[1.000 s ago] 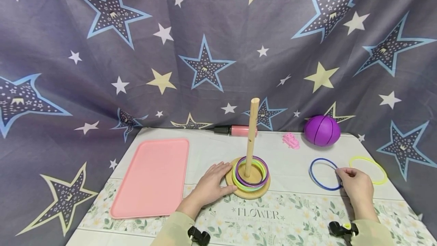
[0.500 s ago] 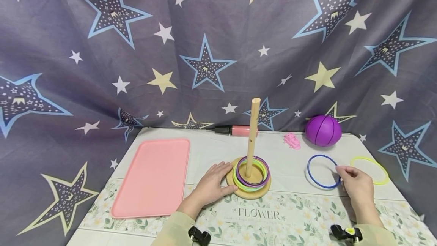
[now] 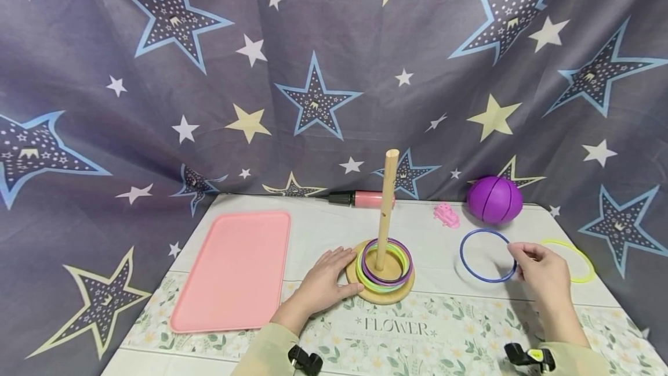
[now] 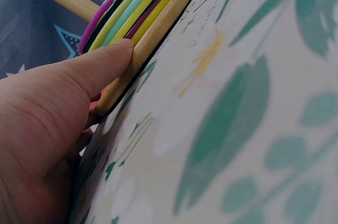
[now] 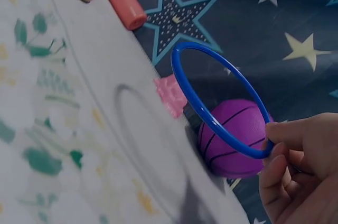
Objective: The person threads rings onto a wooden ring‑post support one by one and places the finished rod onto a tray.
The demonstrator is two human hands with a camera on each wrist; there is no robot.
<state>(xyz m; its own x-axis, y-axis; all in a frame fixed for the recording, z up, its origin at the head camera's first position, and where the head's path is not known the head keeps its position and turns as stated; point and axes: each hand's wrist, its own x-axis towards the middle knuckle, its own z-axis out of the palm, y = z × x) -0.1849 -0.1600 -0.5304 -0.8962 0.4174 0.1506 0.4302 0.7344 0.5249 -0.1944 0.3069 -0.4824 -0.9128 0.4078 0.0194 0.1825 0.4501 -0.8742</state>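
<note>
My left hand (image 3: 325, 279) holds the left edge of the round wooden base (image 3: 404, 293) of a ring-toss stand. Its thumb (image 4: 108, 63) lies along the base's edge, beside the stacked rings, with the other fingers partly hidden. An upright wooden peg (image 3: 387, 208) rises from the base, and several coloured rings (image 3: 410, 266) lie around its foot, a purple one on top. To the right, my right hand (image 3: 545, 276) pinches a blue ring (image 5: 198, 102) between thumb and fingers. The ring is tilted up over the table, its shadow falling on the cloth in the right wrist view.
A yellow ring (image 3: 587, 260) lies behind my right hand. At the back are a purple ball (image 3: 494, 200), a small pink toy (image 3: 446, 215) and a pink and black pump (image 3: 365, 199). A pink tray (image 3: 235, 274) lies left. A star-patterned curtain (image 3: 313, 33) hangs behind.
My right hand has raised the blue ring off the table and shifted it slightly left, tilting it upward. The left hand and the stand stay in place.
</note>
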